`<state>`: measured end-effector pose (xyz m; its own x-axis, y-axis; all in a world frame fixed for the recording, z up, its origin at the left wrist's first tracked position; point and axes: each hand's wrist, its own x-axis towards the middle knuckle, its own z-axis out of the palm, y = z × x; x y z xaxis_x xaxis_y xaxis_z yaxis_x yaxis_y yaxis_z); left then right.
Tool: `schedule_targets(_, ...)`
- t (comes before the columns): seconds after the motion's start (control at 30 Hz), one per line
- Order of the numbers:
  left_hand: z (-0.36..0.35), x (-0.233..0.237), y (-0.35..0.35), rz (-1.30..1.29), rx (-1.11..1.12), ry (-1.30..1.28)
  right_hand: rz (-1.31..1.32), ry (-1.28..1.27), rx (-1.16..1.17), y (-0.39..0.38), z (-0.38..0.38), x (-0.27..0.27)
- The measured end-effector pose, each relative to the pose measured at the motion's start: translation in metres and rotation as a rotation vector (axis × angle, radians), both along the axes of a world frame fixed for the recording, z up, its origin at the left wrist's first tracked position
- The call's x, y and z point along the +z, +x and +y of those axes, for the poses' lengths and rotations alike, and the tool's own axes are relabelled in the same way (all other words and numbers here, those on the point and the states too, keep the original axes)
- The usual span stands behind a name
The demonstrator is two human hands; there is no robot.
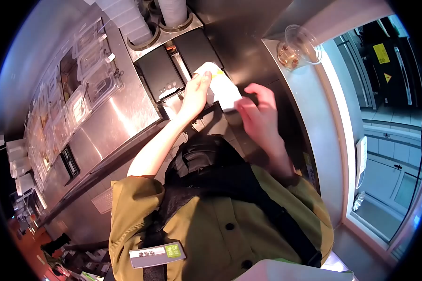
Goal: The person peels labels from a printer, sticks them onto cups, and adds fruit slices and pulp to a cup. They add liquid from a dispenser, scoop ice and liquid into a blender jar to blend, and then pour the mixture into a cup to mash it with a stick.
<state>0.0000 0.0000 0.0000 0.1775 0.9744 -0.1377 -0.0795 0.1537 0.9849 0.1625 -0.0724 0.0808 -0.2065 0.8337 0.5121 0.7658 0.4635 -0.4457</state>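
A white paper cup with a small yellow mark is tilted in front of my chest, over the black machines. My left hand is closed around its left side, the thumb lying along it. At the cup's lower right edge, the curled fingers of my right hand touch it, with one finger bent above the others. Just beyond the cup sit two black box-shaped machines, which look like label printers. A white slip shows below the left one.
Stacks of white cups stand in round holders behind the machines. Clear lidded containers line the steel counter on the left. A clear plastic cup rests on the right ledge. Paper or a bag shows at the bottom.
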Motion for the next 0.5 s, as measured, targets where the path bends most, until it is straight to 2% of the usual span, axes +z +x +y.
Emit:
schedule_targets(0.03,-0.001,-0.003,-0.001,0.119,0.029,0.162,0.043,0.164,0.030,0.004,-0.012,0.011)
schedule_targets(0.07,-0.002,-0.004,-0.002,0.239,0.054,0.323,0.367,0.045,0.130,0.008,-0.031,0.015)
schedule_targets(0.1,-0.010,-0.004,0.005,0.271,0.047,0.295,0.647,-0.092,0.219,0.011,-0.048,0.021)
schedule_targets(0.17,-0.018,0.016,0.012,0.124,0.084,0.314,0.695,-0.381,0.206,-0.002,-0.064,0.021)
schedule_targets(0.2,-0.022,0.014,0.017,0.061,0.116,0.331,0.592,-0.426,0.144,-0.021,-0.058,0.020)
schedule_targets(0.23,-0.026,0.008,0.022,-0.008,0.149,0.349,0.572,-0.598,0.095,-0.038,-0.048,0.022)
schedule_targets(0.27,-0.030,0.000,0.021,-0.023,0.096,0.230,0.426,-0.635,0.041,-0.051,-0.038,0.006)
schedule_targets(0.3,-0.032,0.006,0.022,-0.068,0.099,0.171,0.366,-0.477,0.020,-0.064,-0.029,-0.004)
schedule_targets(0.37,-0.036,0.023,0.021,-0.153,0.117,0.055,-0.134,-0.529,-0.086,-0.061,-0.029,0.001)
schedule_targets(0.4,-0.038,0.026,0.015,-0.142,0.062,0.068,-0.110,-0.466,-0.119,-0.056,-0.026,0.006)
schedule_targets(0.43,-0.042,0.028,0.014,-0.314,0.043,0.078,-0.084,-0.403,-0.152,-0.046,-0.020,0.009)
schedule_targets(0.47,-0.043,0.029,0.013,-0.302,0.043,0.114,0.177,0.025,-0.024,-0.031,-0.005,0.002)
schedule_targets(0.5,-0.045,0.029,0.012,-0.290,0.041,0.145,0.142,0.030,-0.167,-0.027,0.008,0.008)
